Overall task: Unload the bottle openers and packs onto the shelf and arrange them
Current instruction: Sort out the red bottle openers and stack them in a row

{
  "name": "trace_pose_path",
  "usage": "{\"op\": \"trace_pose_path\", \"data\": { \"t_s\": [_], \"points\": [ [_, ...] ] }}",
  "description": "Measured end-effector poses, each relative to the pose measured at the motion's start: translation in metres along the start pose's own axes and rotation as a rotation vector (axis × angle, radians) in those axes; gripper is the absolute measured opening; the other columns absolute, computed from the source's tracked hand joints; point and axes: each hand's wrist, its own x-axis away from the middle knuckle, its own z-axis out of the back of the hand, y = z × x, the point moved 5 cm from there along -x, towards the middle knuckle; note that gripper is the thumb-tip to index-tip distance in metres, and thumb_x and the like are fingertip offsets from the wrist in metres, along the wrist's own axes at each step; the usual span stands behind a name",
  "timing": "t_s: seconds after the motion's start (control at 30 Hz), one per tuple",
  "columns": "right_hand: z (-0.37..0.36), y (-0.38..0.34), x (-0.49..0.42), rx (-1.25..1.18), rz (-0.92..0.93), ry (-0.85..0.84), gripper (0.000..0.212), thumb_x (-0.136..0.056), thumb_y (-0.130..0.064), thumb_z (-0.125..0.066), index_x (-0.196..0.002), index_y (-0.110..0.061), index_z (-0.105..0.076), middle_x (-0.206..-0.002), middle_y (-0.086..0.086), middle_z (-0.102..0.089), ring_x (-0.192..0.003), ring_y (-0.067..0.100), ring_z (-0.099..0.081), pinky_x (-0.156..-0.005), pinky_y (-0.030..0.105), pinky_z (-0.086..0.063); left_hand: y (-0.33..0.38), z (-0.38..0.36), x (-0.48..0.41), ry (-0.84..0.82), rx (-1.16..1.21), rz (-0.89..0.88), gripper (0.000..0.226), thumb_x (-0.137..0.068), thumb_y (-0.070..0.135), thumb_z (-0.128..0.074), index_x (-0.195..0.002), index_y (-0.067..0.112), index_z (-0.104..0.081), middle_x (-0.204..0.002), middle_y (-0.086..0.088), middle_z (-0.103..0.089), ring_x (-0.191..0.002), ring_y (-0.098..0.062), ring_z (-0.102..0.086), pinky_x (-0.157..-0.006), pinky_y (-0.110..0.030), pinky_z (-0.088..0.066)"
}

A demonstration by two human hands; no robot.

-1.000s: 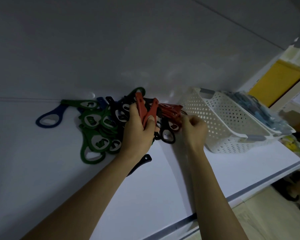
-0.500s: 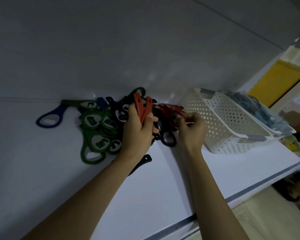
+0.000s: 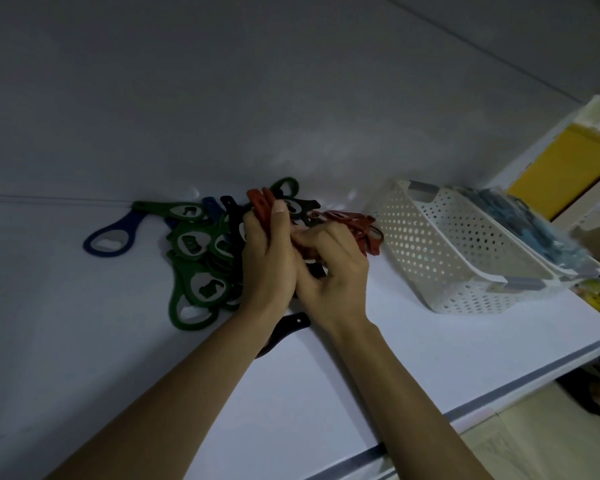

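White shelf (image 3: 326,393) bears piled bottle openers (image 3: 194,244) and a basket (image 3: 440,251).

The shelf (image 3: 326,393) is white with a grey front edge. Green openers (image 3: 194,244), a blue opener (image 3: 110,237), a black opener (image 3: 293,322), red openers (image 3: 357,223). The basket (image 3: 447,258) is white, dotted with round holes. Packs (image 3: 527,216) pale blue; panel (image 3: 561,161) yellow.

Held out ahead, left hand (image 3: 267,261) and right hand (image 3: 333,271) touch side by side, fingers (image 3: 280,216) curled, gripping.
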Motion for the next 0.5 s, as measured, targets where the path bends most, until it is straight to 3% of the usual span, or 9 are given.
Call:
{"op": "trace_pose_path", "data": {
  "t_s": [0.07,0.17,0.23,0.33,0.4,0.5],
  "points": [
    [0.001,0.002,-0.001,-0.065,-0.049,-0.022,0.013,-0.084,-0.010,-0.063,-0.086,-0.004,-0.075,-0.079,0.005,-0.070,-0.073,0.019,-0.061,-0.071,0.030,-0.046,0.000,0.001,-0.002,0.024,0.012,0.019,0.011,-0.095,0.033,-0.050,-0.104,0.027,-0.050,-0.087,0.009,-0.065,-0.074,0.003,-0.065,-0.063,-0.014,-0.049],
    [0.005,0.009,-0.001,-0.325,-0.375,0.053,0.019,-0.086,-0.012,-0.057,-0.091,-0.007,-0.074,-0.084,0.002,-0.072,-0.078,0.017,-0.066,-0.071,0.034,-0.052,0.006,0.006,-0.001,0.082,-0.021,-0.033,0.011,-0.094,0.019,-0.054,-0.102,0.024,-0.049,-0.088,0.006,-0.062,-0.069,0.002,-0.063,-0.061,-0.015,-0.049],
    [0.007,0.016,0.000,-0.415,-0.534,0.107,0.021,-0.089,-0.017,-0.057,-0.101,-0.007,-0.071,-0.090,0.000,-0.072,-0.085,0.013,-0.068,-0.073,0.026,-0.053,0.013,0.006,0.001,0.064,-0.125,-0.140,0.023,-0.091,0.018,-0.058,-0.111,0.020,-0.048,-0.091,0.004,-0.063,-0.068,0.001,-0.063,-0.057,-0.014,-0.049],
    [0.003,0.026,0.001,-0.603,-0.709,0.004,0.056,-0.084,-0.048,-0.063,-0.120,-0.005,-0.061,-0.100,-0.004,-0.069,-0.094,0.009,-0.066,-0.078,0.020,-0.051,0.020,-0.006,0.014,-0.103,-0.352,-0.312,0.033,-0.085,0.025,-0.066,-0.112,0.028,-0.047,-0.082,0.012,-0.064,-0.070,0.002,-0.064,-0.055,-0.013,-0.050],
    [0.001,0.029,0.000,-0.755,-0.759,-0.076,0.077,-0.073,-0.064,-0.066,-0.119,-0.003,-0.060,-0.104,0.002,-0.068,-0.098,0.012,-0.065,-0.081,0.022,-0.051,0.019,-0.017,0.024,-0.229,-0.577,-0.420,0.036,-0.083,0.026,-0.067,-0.115,0.026,-0.050,-0.080,0.009,-0.067,-0.070,-0.005,-0.066,-0.059,-0.021,-0.055],
    [0.001,0.031,0.000,-0.933,-0.832,-0.112,0.058,-0.076,-0.047,-0.068,-0.117,-0.006,-0.063,-0.122,0.014,-0.064,-0.117,0.023,-0.060,-0.098,0.035,-0.047,0.021,-0.016,0.025,-0.254,-0.812,-0.565,0.037,-0.078,0.023,-0.072,-0.112,0.014,-0.059,-0.087,-0.001,-0.069,-0.077,-0.021,-0.067,-0.065,-0.036,-0.057]
  ]
}}
